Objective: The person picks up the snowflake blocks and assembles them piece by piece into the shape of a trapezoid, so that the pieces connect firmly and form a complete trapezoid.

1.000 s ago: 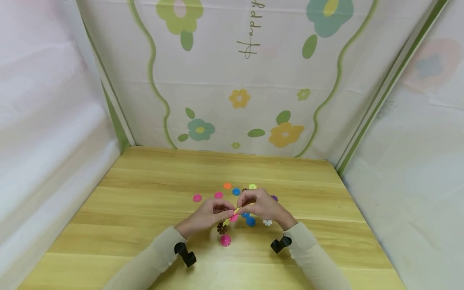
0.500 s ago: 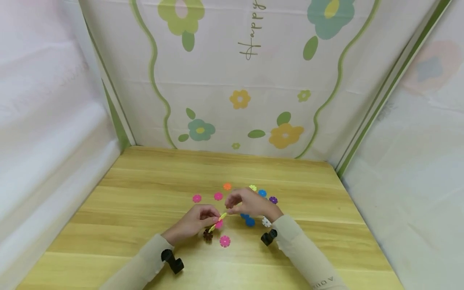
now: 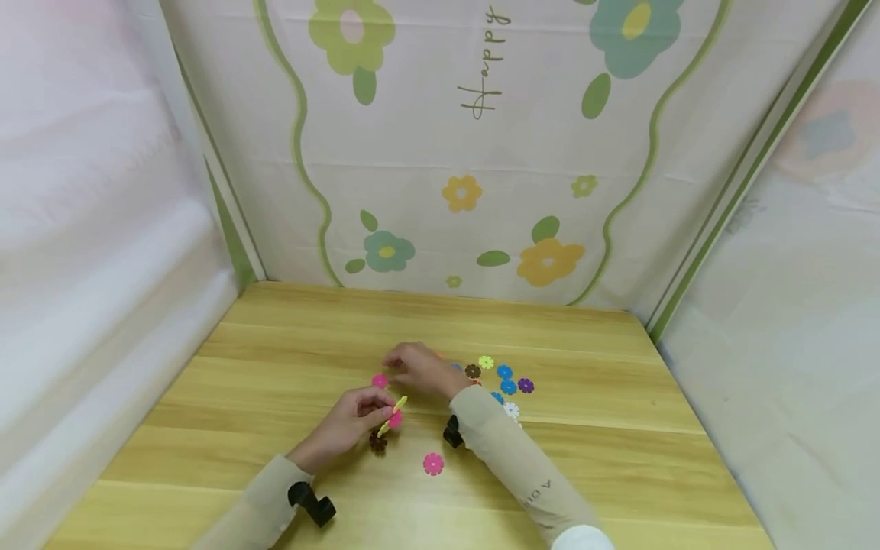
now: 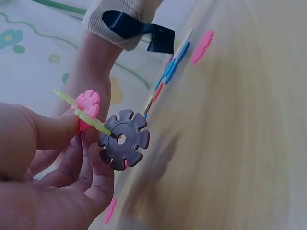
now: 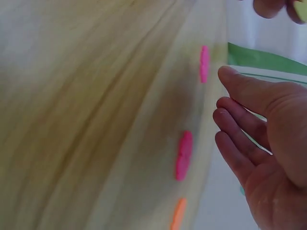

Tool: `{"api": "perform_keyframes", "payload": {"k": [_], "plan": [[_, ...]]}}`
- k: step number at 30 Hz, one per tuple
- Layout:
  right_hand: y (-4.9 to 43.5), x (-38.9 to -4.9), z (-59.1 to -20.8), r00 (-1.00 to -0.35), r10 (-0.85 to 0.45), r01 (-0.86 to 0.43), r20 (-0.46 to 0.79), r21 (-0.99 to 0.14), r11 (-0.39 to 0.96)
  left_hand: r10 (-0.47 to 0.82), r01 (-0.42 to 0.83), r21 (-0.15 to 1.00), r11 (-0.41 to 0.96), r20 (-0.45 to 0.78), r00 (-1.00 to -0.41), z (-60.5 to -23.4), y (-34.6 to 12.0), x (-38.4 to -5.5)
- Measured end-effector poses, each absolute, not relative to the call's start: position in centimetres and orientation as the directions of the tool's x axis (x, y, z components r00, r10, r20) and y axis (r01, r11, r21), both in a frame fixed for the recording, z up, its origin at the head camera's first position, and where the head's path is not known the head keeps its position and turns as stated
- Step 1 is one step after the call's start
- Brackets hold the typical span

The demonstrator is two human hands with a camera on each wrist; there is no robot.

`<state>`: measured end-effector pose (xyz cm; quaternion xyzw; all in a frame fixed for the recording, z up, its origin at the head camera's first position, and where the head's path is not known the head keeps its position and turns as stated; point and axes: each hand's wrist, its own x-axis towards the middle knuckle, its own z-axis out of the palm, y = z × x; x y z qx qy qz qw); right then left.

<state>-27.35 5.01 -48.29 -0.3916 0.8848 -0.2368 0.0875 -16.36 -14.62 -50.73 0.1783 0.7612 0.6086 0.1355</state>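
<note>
My left hand [image 3: 352, 418] pinches a small chain of interlocking plastic snowflake discs above the table. In the left wrist view, a brown disc [image 4: 132, 149] hangs at its near end. A yellow-green disc [image 4: 93, 121] joins it to a pink disc [image 4: 88, 108], and another yellow-green disc [image 4: 64, 97] sits beyond. My right hand [image 3: 421, 370] holds nothing and reaches over the table, fingers loosely bent. Close by its fingertips lies a loose pink disc [image 3: 380, 380]. The right wrist view has that hand [image 5: 278, 139] above two pink discs and an orange disc [image 5: 178, 213].
Several loose discs lie right of the right hand, among them a brown disc [image 3: 473, 370], a yellow-green disc [image 3: 486, 362], a purple disc [image 3: 525, 386] and a white disc [image 3: 511, 411]. One pink disc [image 3: 433, 458] lies nearer the front. Printed cloth [image 3: 399, 145] walls the wooden table [image 3: 619, 473].
The hands have drawn apart. My left hand has moved left with the disc chain, and its yellow-green end has left my right hand's fingers. My right hand has moved left across the table.
</note>
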Motion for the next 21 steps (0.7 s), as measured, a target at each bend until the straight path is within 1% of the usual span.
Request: {"api": "perform_keyframes", "payload": {"k": [6, 8, 10, 14, 18, 21], "plan": [[3.1, -27.7, -49.4, -0.631, -0.775, -0.72, 0.033, -0.395, 0.57, 0.436, 0.115, 0.974, 0.197, 0.018, -0.9, -51.1, -14.9, -16.2], [2.9, -27.6, -49.5, -0.632, -0.774, -0.721, 0.022, -0.383, 0.578, 0.436, 0.099, 0.975, 0.197, 0.003, -0.9, -51.1, -14.8, -16.2], [2.9, -27.5, -49.6, -0.646, -0.763, -0.705, 0.018, -0.396, 0.588, 0.437, 0.089, 0.976, 0.197, -0.006, -0.9, -51.1, -14.7, -16.3], [3.8, -27.4, -49.6, -0.693, -0.72, -0.636, 0.044, -0.507, 0.582, 0.438, 0.083, 0.979, 0.186, -0.007, -0.899, -51.0, -14.5, -16.6], [5.7, -27.2, -49.4, -0.745, -0.658, -0.563, 0.107, -0.63, 0.535, 0.424, 0.085, 0.98, 0.18, 0.001, -0.906, -50.8, -14.3, -16.7], [7.5, -26.6, -48.8, -0.787, -0.604, -0.497, 0.122, -0.706, 0.504, 0.402, 0.075, 0.978, 0.197, -0.011, -0.916, -50.6, -14.0, -16.9]]}}
